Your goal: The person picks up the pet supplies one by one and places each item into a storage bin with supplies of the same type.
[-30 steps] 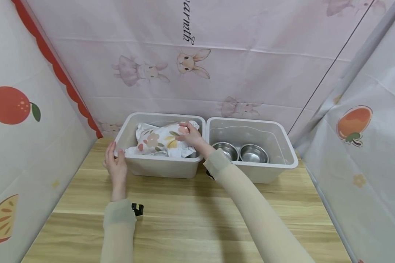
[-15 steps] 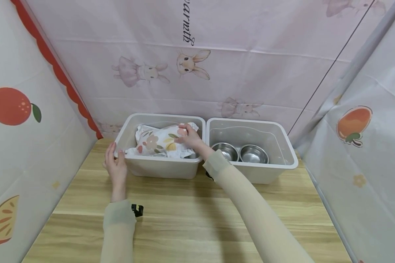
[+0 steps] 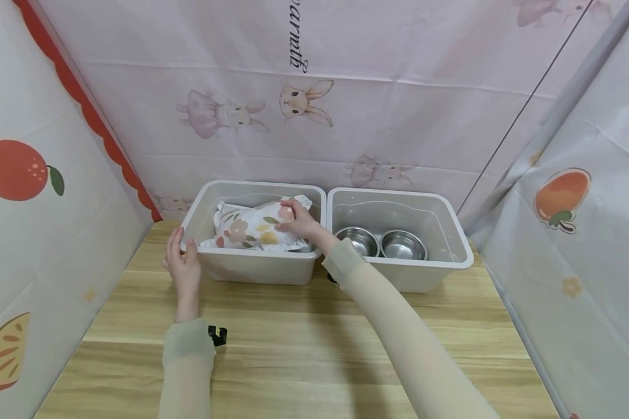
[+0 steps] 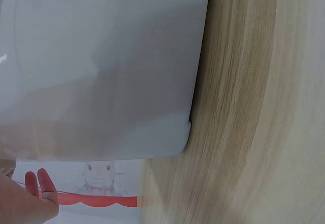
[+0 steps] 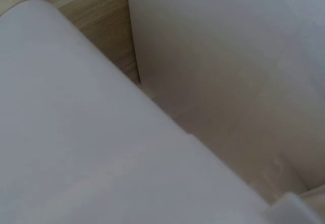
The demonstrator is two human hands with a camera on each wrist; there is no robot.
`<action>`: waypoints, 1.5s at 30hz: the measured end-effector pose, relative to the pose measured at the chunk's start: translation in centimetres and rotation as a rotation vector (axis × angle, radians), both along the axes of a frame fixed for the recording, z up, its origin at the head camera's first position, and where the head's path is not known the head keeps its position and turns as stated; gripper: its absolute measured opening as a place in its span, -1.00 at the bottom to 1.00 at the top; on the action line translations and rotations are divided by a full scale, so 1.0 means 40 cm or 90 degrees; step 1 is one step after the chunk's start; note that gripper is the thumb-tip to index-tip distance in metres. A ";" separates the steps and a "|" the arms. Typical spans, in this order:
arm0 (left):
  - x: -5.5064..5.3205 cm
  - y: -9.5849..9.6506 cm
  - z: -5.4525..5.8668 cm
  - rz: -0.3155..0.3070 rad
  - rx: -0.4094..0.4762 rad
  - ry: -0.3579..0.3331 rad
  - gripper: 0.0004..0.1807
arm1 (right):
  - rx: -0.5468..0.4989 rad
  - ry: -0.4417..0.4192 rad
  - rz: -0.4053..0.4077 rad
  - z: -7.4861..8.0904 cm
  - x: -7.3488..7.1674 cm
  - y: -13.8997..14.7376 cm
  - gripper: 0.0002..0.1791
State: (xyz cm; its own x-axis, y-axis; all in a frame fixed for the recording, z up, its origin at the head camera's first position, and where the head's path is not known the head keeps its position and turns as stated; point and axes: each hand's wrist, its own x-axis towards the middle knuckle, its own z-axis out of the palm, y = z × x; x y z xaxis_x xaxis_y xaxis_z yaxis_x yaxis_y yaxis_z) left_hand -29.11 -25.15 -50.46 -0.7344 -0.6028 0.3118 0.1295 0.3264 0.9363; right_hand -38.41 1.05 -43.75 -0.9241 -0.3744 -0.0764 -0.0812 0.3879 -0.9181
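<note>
In the head view, a white floral cloth bundle [image 3: 251, 228], puffy and printed with flowers and leaves, fills much of the left plastic bin [image 3: 257, 266]. My right hand [image 3: 305, 224] holds its right end, with thumb and fingers spread over the fabric. My left hand [image 3: 183, 266] grips the bin's front left corner, thumb at the rim and fingers along the outside. In the left wrist view, fingers [image 4: 46, 186] of that hand show beside the bin wall [image 4: 101, 82]. The right wrist view shows bin walls [image 5: 91, 112]; the right hand is out of sight there.
Close beside it stands a matching right bin [image 3: 414, 276]. Inside are two round steel bowls, a left bowl [image 3: 364, 240] and a right bowl [image 3: 402, 247]. Both bins stand on a wood-grain table [image 3: 283, 349], against a printed rabbit curtain [image 3: 251, 139].
The cloth bundle has shifted slightly left and toward the front of the bin, and my right hand has moved a little with it. My left hand stays at the corner.
</note>
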 end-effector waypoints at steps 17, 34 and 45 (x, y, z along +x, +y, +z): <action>0.004 0.002 0.003 -0.002 0.001 -0.010 -0.52 | 0.091 0.049 0.007 -0.007 0.001 -0.001 -0.21; 0.004 0.003 0.001 -0.001 0.002 -0.013 -0.52 | 0.240 0.067 -0.013 0.006 0.024 0.004 -0.26; 0.004 0.000 0.000 -0.011 0.022 -0.020 -0.51 | 0.284 0.093 -0.025 0.006 0.029 0.001 -0.21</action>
State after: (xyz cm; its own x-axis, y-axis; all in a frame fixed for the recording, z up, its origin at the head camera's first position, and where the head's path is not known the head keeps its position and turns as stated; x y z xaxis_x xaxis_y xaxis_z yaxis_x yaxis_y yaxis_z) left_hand -28.96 -25.14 -50.45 -0.7543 -0.5995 0.2676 0.1052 0.2920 0.9506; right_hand -37.26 1.09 -43.51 -0.9502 -0.2987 -0.0894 -0.1746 0.7472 -0.6413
